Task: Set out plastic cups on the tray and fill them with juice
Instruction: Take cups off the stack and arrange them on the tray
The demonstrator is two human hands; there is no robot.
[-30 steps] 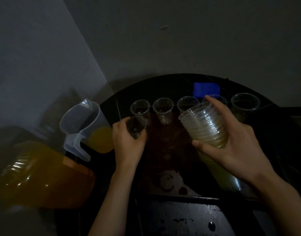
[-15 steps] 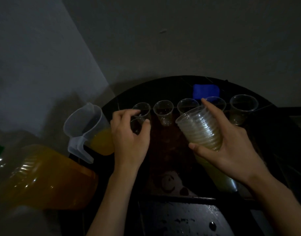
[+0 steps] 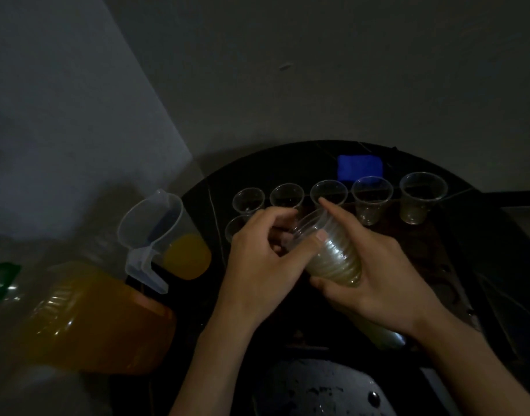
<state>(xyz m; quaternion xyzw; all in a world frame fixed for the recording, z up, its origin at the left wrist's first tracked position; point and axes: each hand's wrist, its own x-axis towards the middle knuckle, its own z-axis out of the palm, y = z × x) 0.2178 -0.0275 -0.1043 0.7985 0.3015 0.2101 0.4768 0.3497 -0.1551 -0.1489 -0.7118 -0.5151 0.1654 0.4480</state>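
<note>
Dim grey walls (image 3: 317, 70), dark table (image 3: 257, 163)

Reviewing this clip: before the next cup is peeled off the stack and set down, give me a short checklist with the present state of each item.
1. Stack of cups held by right hand: ok.
2. Left hand at the stack's rim: ok; grip on a single cup: cannot tell.
3. Back row of five cups upright: ok.
4. Front cup upright: ok, partly hidden.
5. Free space on tray: ok.
6. Jug holds juice: ok.
</note>
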